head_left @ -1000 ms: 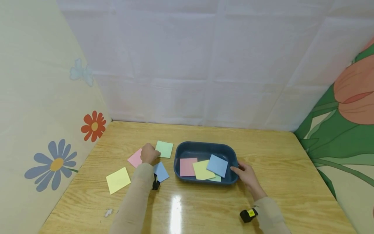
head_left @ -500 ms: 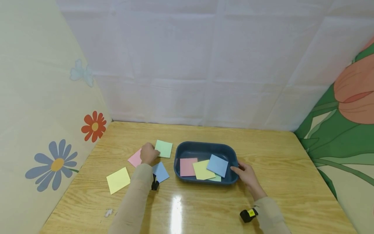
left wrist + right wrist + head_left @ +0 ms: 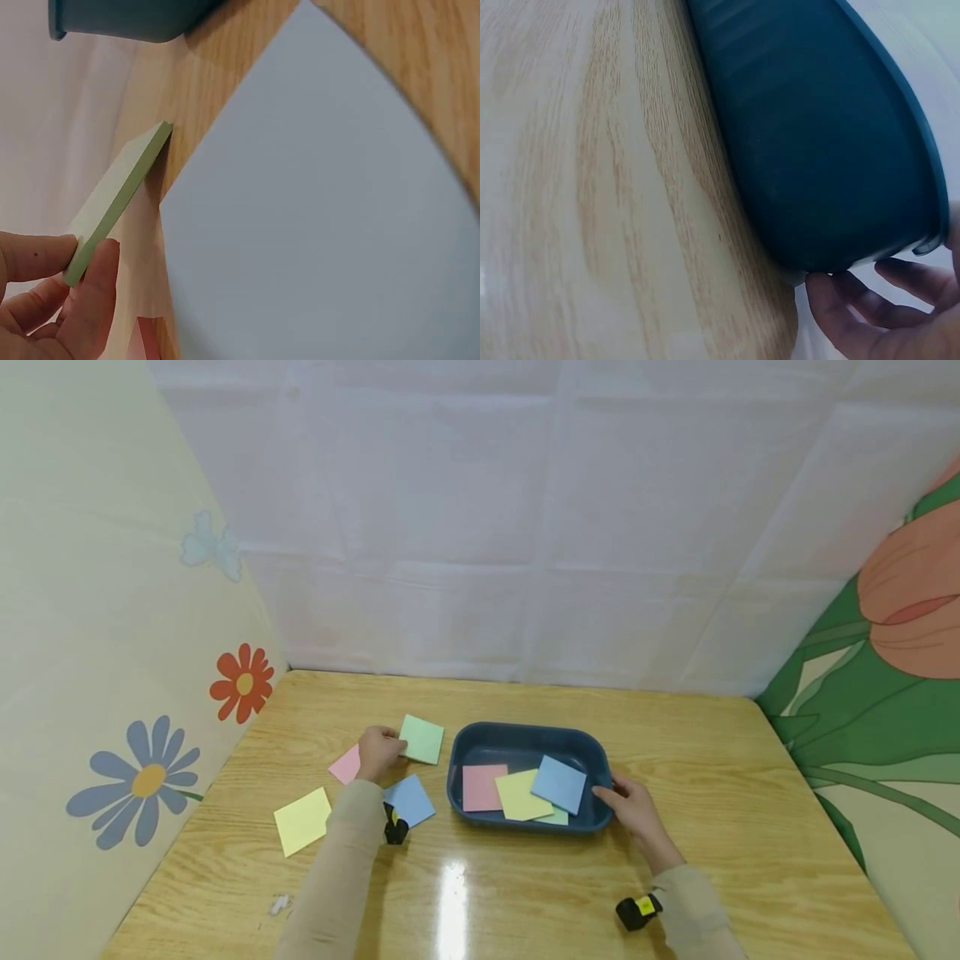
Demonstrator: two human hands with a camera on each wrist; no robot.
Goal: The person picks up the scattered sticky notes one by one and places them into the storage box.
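My left hand pinches a green sticky-note pad by its near left edge. In the left wrist view this pad tilts up between thumb and fingers, its far end low over the table. At the right end of a dark blue plastic bin, my right hand grips the wall, thumb at the rim; the right wrist view shows fingers under that end. Inside the bin lie a pink pad, a yellow pad, a blue pad and a partly covered green pad.
Around my left hand on the wooden table lie a pink pad, partly hidden, a blue pad and a yellow pad. A small white scuff marks the front left. A pale cloth wall stands behind.
The left hand has drawn back slightly left, and the green pad's far edge has risen in its grip. The right hand and bin have stayed put.
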